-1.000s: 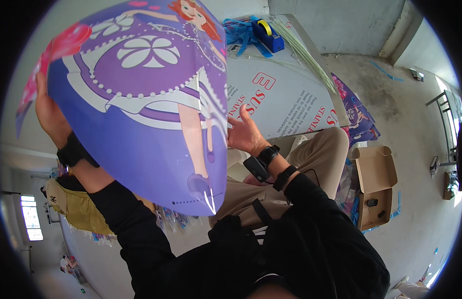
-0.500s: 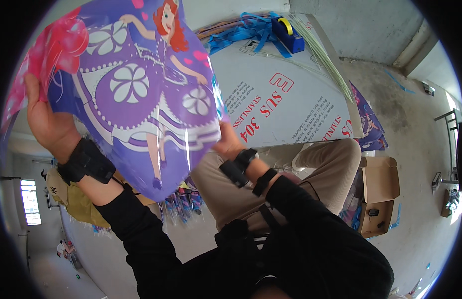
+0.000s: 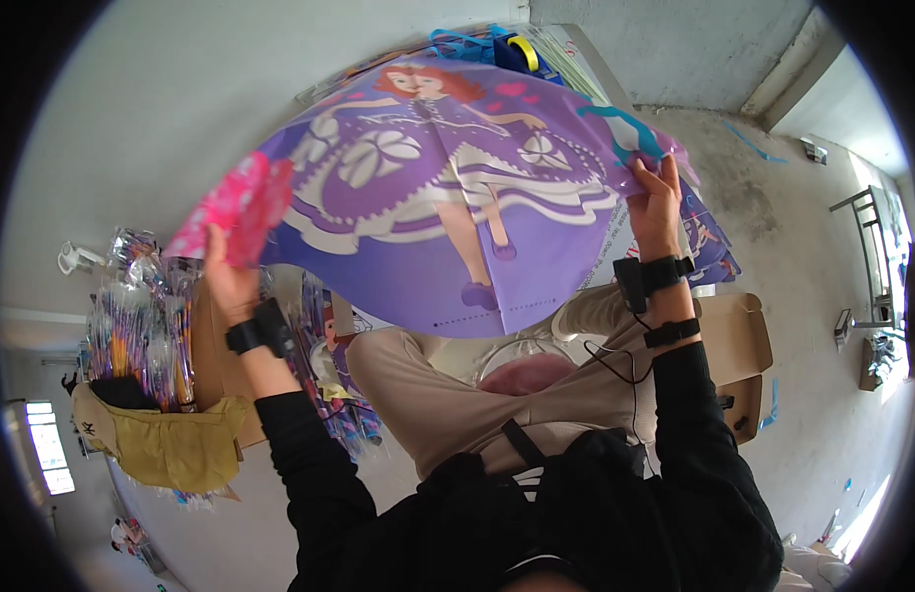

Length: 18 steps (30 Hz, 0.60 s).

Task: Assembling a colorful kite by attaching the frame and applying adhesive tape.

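Left grip [image 3: 232, 278] closed on the pink edge, right grip [image 3: 655, 209] pinching the teal-marked one, and the purple printed sheet [image 3: 448, 192] spreads between them, on the near side of the tape dispenser [image 3: 523, 54]! Looks feather-light, thin and floppy, probably slick, quick to crease; opposite edges, lightly taut, seem the best hold. Blue ribbon [image 3: 459, 44] just left of the dispenser.

The sheet [image 3: 551, 227] is held between the left hand [image 3: 232, 281] and the right hand [image 3: 657, 209], with a tape dispenser [image 3: 523, 54] placed behind it. Cloth [image 3: 176, 449] is draped over a carton [image 3: 213, 345] at left; a box [image 3: 739, 335] is set at right.
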Each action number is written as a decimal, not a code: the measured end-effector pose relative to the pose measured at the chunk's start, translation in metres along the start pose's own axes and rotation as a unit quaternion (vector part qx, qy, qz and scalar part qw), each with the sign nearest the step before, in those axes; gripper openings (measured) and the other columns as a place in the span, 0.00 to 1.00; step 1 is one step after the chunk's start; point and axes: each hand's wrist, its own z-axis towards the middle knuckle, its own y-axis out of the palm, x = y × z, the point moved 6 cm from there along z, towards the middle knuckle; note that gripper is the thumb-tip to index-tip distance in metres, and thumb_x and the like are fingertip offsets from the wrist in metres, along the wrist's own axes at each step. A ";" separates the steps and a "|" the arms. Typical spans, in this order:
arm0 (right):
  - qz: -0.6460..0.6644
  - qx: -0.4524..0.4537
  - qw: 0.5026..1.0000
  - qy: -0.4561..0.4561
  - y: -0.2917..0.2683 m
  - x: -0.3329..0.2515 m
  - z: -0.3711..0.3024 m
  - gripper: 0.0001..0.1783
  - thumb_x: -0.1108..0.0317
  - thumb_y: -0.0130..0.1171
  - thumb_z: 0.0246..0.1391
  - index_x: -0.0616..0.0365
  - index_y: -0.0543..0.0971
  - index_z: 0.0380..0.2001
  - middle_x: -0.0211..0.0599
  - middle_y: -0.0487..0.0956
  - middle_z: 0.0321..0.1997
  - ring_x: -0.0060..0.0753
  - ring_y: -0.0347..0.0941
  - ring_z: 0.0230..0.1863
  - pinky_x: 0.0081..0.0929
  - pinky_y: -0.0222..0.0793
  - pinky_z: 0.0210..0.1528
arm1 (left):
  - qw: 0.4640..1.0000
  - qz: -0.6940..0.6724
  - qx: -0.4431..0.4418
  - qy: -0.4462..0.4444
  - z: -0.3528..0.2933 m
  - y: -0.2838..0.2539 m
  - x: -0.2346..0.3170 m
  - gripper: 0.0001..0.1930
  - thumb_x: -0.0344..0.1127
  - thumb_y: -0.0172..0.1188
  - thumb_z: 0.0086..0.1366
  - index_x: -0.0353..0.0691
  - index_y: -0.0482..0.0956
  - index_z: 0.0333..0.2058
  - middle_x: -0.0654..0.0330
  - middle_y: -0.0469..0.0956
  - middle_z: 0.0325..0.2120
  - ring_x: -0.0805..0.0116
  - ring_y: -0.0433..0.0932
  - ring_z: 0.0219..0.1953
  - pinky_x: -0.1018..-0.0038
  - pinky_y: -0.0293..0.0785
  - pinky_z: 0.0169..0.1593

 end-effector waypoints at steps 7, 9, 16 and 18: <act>-0.111 0.151 0.980 0.067 -0.094 0.057 0.007 0.20 0.84 0.63 0.52 0.60 0.74 0.48 0.34 0.80 0.38 0.32 0.80 0.36 0.27 0.77 0.38 | 0.986 0.052 0.116 -0.107 0.002 -0.078 -0.164 0.20 0.38 0.61 0.70 0.39 0.75 0.58 0.57 0.79 0.53 0.59 0.79 0.54 0.63 0.75 0.58; -0.147 0.205 0.962 0.104 -0.118 0.075 0.003 0.19 0.84 0.64 0.51 0.60 0.75 0.46 0.34 0.80 0.36 0.31 0.80 0.34 0.27 0.77 0.37 | 0.982 0.035 0.140 -0.125 0.002 -0.102 -0.192 0.19 0.33 0.64 0.67 0.38 0.76 0.56 0.57 0.80 0.51 0.58 0.80 0.51 0.60 0.77 0.55; -0.341 0.246 0.893 0.162 -0.146 0.098 -0.001 0.09 0.80 0.66 0.47 0.68 0.81 0.34 0.40 0.81 0.28 0.32 0.77 0.22 0.28 0.77 0.27 | 0.959 0.083 0.220 -0.156 0.018 -0.166 -0.236 0.20 0.25 0.67 0.61 0.35 0.78 0.52 0.54 0.81 0.48 0.55 0.81 0.49 0.55 0.80 0.52; -0.391 0.250 0.870 0.165 -0.145 0.096 0.007 0.09 0.80 0.66 0.46 0.71 0.81 0.33 0.44 0.82 0.28 0.33 0.79 0.23 0.29 0.79 0.25 | 0.944 0.104 0.264 -0.166 0.023 -0.175 -0.241 0.20 0.22 0.68 0.60 0.35 0.78 0.51 0.53 0.81 0.47 0.55 0.82 0.47 0.54 0.81 0.51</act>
